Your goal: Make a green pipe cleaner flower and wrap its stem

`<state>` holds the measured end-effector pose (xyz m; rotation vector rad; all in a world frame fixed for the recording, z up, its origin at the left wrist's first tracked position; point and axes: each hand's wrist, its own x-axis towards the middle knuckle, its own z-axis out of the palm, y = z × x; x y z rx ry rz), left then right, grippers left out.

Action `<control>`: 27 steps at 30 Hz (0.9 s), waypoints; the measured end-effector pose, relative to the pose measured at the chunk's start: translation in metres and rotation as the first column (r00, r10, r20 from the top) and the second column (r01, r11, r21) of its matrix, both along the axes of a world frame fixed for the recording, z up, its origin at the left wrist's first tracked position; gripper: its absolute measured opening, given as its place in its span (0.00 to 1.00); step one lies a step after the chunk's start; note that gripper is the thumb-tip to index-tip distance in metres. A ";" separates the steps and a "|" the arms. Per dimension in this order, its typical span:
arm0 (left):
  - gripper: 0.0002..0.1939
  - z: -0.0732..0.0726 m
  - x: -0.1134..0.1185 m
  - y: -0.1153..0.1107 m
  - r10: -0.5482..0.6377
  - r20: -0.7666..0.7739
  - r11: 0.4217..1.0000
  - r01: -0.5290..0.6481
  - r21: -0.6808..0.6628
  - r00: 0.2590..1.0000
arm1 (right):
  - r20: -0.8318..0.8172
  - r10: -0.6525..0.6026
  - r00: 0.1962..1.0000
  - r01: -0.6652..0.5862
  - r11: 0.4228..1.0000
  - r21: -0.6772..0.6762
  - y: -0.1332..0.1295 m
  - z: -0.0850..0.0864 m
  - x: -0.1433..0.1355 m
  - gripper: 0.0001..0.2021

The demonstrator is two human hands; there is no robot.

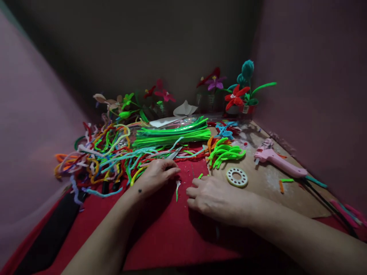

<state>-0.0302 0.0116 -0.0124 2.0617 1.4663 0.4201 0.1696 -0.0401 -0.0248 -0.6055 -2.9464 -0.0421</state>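
Red fuzzy-stem flower [237, 101], judged complete, stands toward far right corner of red surface [172, 236]; bundled bright-green fuzzy stems [174, 134] near far edge look unworked. Left hand [156, 175] curled beside silver scissor blades [174, 153]; grip unclear. Right hand [210, 196] curled, contents hidden. Short green-and-white strip [177, 191] between hands.

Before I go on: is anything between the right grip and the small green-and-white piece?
Nothing visible: only red surface shows between the right grip and the green-and-white piece. The left grip, with a pointed blade showing just beyond it, lies on the piece's other side, outside that gap.
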 end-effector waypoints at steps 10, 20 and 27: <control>0.13 0.006 0.004 -0.013 -0.255 -0.326 0.960 0.198 -0.196 0.910 | 0.012 -0.031 0.999 0.030 0.999 0.034 -0.006 0.002 0.002 0.03; 0.15 0.003 -0.003 -0.006 -0.196 -0.335 0.980 0.176 -0.089 0.921 | 0.016 0.020 1.000 -0.019 1.000 -0.023 -0.007 0.009 0.007 0.06; 0.10 0.003 0.009 -0.009 0.057 0.171 0.985 -0.027 -0.171 0.984 | 0.006 0.009 1.000 -0.010 1.000 0.007 -0.008 0.010 0.004 0.07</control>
